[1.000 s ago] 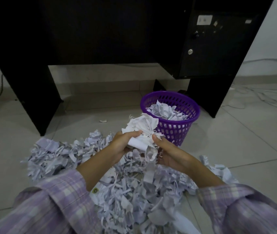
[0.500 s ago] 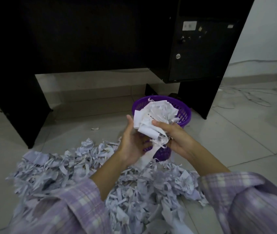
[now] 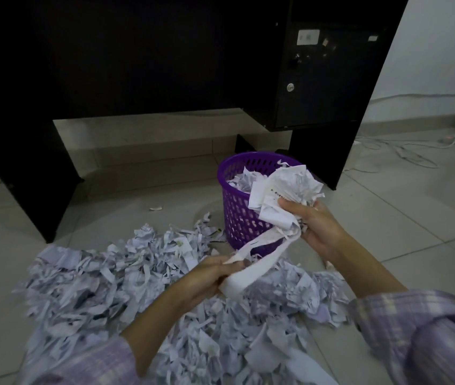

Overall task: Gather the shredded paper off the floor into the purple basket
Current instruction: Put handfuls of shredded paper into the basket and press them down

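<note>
The purple basket [image 3: 237, 215] stands on the floor under the desk's right side, with shredded paper [image 3: 244, 179] in it. My right hand [image 3: 315, 226] grips a white bundle of paper [image 3: 284, 193] just over the basket's near right rim. A long strip [image 3: 259, 259] hangs from that bundle down to my left hand [image 3: 206, 279], which is closed on the strip's lower end above the pile. A wide pile of shredded paper [image 3: 126, 284] covers the tiles in front of me.
A black desk [image 3: 165, 65] with a locked cabinet [image 3: 323, 79] stands behind the basket, its legs left and right of it. White cables [image 3: 404, 154] lie on the floor at the far right. A single paper scrap [image 3: 155, 208] lies left of the basket.
My right hand carried the bundle right and forward over the basket's rim. My left hand dropped away from the bundle toward the pile, holding the trailing strip.
</note>
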A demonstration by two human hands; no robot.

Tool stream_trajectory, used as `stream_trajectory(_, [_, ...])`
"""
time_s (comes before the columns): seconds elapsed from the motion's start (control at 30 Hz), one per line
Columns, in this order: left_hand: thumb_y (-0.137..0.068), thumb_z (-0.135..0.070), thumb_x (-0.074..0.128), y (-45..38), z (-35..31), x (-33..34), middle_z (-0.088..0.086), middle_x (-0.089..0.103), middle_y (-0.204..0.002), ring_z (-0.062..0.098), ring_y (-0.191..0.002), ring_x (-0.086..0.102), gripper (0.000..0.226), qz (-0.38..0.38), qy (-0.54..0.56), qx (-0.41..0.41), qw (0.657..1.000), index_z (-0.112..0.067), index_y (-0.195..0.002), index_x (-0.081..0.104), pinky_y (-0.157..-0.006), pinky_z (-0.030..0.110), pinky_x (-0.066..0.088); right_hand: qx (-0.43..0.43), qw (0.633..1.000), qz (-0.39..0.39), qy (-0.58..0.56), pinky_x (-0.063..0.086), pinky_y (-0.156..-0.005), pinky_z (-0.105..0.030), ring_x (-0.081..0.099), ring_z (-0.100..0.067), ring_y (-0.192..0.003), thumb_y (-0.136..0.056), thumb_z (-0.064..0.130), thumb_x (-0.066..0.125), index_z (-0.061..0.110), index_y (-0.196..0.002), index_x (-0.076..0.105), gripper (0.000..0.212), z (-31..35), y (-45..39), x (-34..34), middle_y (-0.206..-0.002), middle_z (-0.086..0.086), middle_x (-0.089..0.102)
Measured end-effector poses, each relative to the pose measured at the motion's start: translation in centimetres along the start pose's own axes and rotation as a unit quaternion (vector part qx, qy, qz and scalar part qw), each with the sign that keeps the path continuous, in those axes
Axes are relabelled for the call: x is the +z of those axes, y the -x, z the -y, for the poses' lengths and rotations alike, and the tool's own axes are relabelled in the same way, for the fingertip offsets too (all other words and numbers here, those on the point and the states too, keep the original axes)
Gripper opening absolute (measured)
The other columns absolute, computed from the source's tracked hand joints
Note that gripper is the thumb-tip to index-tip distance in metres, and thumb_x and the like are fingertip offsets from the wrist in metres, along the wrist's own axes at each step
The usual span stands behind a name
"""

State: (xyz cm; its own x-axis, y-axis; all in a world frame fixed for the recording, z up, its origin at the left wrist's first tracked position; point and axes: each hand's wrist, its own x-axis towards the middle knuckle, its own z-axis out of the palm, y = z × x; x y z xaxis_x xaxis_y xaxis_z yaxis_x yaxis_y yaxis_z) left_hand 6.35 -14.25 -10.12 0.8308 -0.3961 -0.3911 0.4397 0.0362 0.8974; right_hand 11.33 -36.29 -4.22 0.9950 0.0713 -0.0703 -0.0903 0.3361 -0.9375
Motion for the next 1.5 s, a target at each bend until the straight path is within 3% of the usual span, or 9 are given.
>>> stream_trajectory(0.13, [-0.094,0.001,0.050,0.1,-0.4,-1.2,0.004,0.051,-0.064,0.009,-0.045,0.044,0.014,-0.102,0.076,0.030,0.991,-0.004,-0.086,0.060,-0.043,0.018,0.033,0.010,1.000,-0.001,0.013,0.059,-0.072,-0.035,0.069,-0.029,-0.100,-0.075,0.009,0.075,0.003,-0.126,0.055,0.055,-0.7,0.7,-1.1,-0.114,-0.014,0.070])
stream_trajectory(0.27, [-0.096,0.001,0.040,-0.1,-1.2,-1.3,0.010,0.062,-0.074,0.017,-0.061,0.059,0.019,-0.137,0.187,0.040,0.972,0.000,-0.094,0.060,-0.051,0.024,0.050,0.024,1.000,0.013,0.008,0.059,-0.072,-0.037,0.069,-0.032,-0.098,-0.078,0.007,0.072,0.002,-0.124,0.057,0.049,-1.9,1.3,-0.9,-0.113,-0.016,0.070])
stream_trajectory(0.4, [-0.087,-0.022,0.048,-0.2,-1.9,0.4,0.012,0.063,-0.095,0.031,-0.098,0.058,0.033,-0.080,0.215,0.042,0.973,-0.004,-0.112,0.060,-0.080,0.042,0.048,0.027,0.999,-0.028,-0.029,0.059,-0.070,-0.036,0.069,-0.029,-0.100,-0.076,0.009,0.075,0.004,-0.129,0.052,0.058,-3.1,1.3,0.6,-0.115,-0.014,0.069])
stream_trajectory(0.57, [-0.061,-0.070,0.069,-0.6,-0.9,4.1,-0.003,0.070,-0.101,0.019,-0.103,0.060,0.072,0.047,0.078,0.069,0.993,-0.025,-0.116,0.062,-0.085,0.038,0.044,0.032,0.992,-0.041,-0.116,0.060,-0.068,-0.039,0.070,-0.030,-0.097,-0.077,0.007,0.073,0.005,-0.132,0.051,0.059,-4.4,1.3,3.7,-0.117,-0.015,0.068])
stream_trajectory(0.67, [-0.048,-0.059,0.085,-1.1,0.3,5.7,0.001,0.070,-0.105,0.017,-0.099,0.066,0.085,0.105,0.042,0.054,0.992,-0.018,-0.118,0.061,-0.091,0.039,0.047,0.055,0.990,-0.061,-0.117,0.058,-0.056,-0.032,0.072,-0.025,-0.082,-0.083,0.006,0.071,0.006,-0.127,0.054,0.048,-4.5,1.6,5.1,-0.114,-0.016,0.069])
stream_trajectory(0.83, [-0.083,-0.027,0.072,-1.5,1.2,5.2,0.005,0.070,-0.093,0.018,-0.085,0.063,0.030,0.060,-0.066,0.015,0.996,-0.008,-0.106,0.066,-0.089,0.038,0.049,0.045,0.993,-0.060,-0.097,0.057,-0.058,-0.029,0.071,-0.023,-0.094,-0.082,0.006,0.071,0.007,-0.132,0.050,0.054,-4.4,1.3,3.9,-0.119,-0.012,0.067])
stream_trajectory(1.13, [-0.094,0.010,0.042,-1.9,-1.0,1.0,0.012,0.066,-0.076,0.017,-0.058,0.064,0.020,-0.165,0.145,0.026,0.975,0.003,-0.099,0.059,-0.049,0.021,0.052,-0.013,0.990,-0.082,0.116,0.053,-0.059,-0.026,0.065,-0.018,-0.092,-0.082,0.003,0.071,0.013,-0.124,0.053,0.046,-4.8,2.3,1.0,-0.112,-0.006,0.066])
stream_trajectory(1.27, [-0.092,0.012,0.039,-2.8,-2.1,2.5,0.016,0.063,-0.090,0.027,-0.075,0.059,0.024,-0.206,0.222,0.021,0.953,0.003,-0.096,0.061,-0.066,0.034,0.052,-0.109,0.949,-0.059,0.290,0.051,-0.076,-0.022,0.060,-0.014,-0.097,-0.078,0.001,0.072,0.031,-0.113,0.053,0.049,-6.5,2.6,2.1,-0.109,0.002,0.063])
stream_trajectory(1.5, [-0.093,-0.008,0.039,-2.5,-4.3,3.6,0.009,0.060,-0.054,0.016,-0.048,0.059,0.026,-0.187,0.345,0.029,0.920,-0.002,-0.074,0.056,-0.047,0.020,0.051,-0.067,0.937,0.015,0.343,0.048,-0.097,-0.034,0.055,-0.012,-0.117,-0.081,0.048,0.067,0.038,-0.132,0.045,0.056,-7.5,2.4,3.2,-0.133,0.002,0.053])
